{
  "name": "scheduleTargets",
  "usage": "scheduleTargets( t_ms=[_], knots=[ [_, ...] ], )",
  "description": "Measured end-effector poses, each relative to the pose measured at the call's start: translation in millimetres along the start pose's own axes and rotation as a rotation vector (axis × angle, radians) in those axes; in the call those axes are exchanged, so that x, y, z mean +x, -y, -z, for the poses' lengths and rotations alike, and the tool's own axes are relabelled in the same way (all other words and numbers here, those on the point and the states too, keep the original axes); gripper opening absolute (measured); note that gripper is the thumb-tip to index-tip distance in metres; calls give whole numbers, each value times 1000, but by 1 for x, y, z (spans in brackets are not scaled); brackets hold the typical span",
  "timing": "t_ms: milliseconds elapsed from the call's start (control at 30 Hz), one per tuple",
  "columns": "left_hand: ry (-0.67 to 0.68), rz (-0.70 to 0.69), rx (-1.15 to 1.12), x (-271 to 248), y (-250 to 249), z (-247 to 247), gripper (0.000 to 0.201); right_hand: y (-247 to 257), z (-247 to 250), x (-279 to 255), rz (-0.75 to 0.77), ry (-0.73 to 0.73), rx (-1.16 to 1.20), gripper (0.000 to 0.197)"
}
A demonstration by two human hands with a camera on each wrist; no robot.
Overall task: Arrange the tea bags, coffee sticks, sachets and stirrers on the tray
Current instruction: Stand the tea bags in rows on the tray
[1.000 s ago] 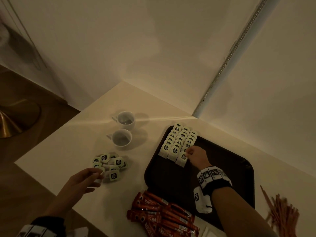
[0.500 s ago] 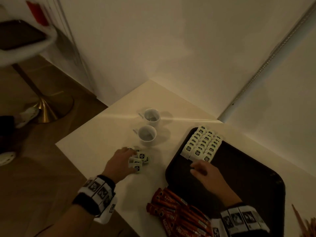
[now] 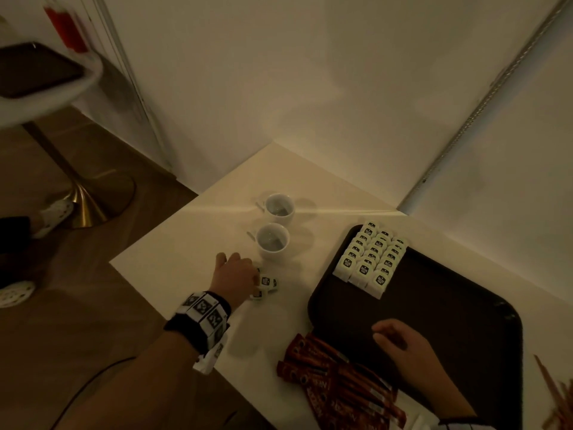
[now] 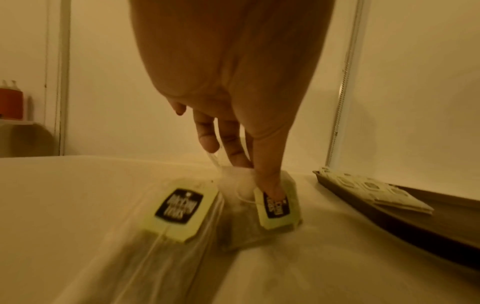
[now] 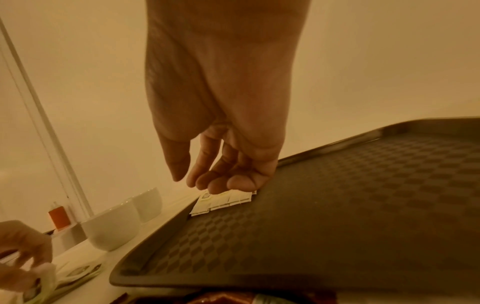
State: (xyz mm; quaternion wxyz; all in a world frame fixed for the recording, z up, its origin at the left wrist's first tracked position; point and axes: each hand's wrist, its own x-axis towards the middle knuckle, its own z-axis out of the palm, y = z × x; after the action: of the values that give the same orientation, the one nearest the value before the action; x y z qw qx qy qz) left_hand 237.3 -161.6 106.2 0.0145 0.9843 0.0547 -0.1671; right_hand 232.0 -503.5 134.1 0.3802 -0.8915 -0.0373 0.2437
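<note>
My left hand (image 3: 252, 279) rests on a small heap of loose tea bags (image 3: 266, 284) on the white table, just in front of the nearer cup. In the left wrist view its thumb and fingers (image 4: 269, 181) pinch one tea bag (image 4: 276, 205) at its top; another tea bag (image 4: 179, 209) lies beside it. Several tea bags (image 3: 370, 256) lie in neat rows in the far left corner of the dark brown tray (image 3: 465, 308). My right hand (image 3: 380, 333) hangs above the tray's near part, fingers loosely curled and holding nothing (image 5: 207, 182).
Two white cups (image 3: 279, 205) (image 3: 273, 241) stand left of the tray. Red coffee sticks (image 3: 335, 377) lie heaped at the table's near edge. Brown stirrers (image 3: 558, 398) lie at the far right. Walls close the table's back sides; a white stool (image 3: 46, 88) stands on the floor to the left.
My right hand has drawn back from the tea bag rows toward the tray's near side. My left hand came down on the loose heap and now pinches one bag.
</note>
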Motion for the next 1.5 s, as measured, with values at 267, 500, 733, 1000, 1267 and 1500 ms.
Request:
scheduleTargets(
  t_ms=[267,500,733,1000,1267,1500],
  knots=[
    [85,-98,7,15,-14,4,18,2,1,-4,-28,31,-7,10],
    [-58,-157,-15,11,-8,7,17,8,1,-4,-5,52,23,11],
    [-318,-190,-497,-3,3,16,15,54,-11,22,196,69,57,13],
    [-379,-172,-538,-13,3,27,12,102,-33,54,371,184,101,18],
    [-276,-201,-1276,-24,-23,79,14,156,-30,75,538,180,223,35],
    [416,-208,-1888,-30,-43,116,34,182,7,80,638,244,183,26]
  ],
)
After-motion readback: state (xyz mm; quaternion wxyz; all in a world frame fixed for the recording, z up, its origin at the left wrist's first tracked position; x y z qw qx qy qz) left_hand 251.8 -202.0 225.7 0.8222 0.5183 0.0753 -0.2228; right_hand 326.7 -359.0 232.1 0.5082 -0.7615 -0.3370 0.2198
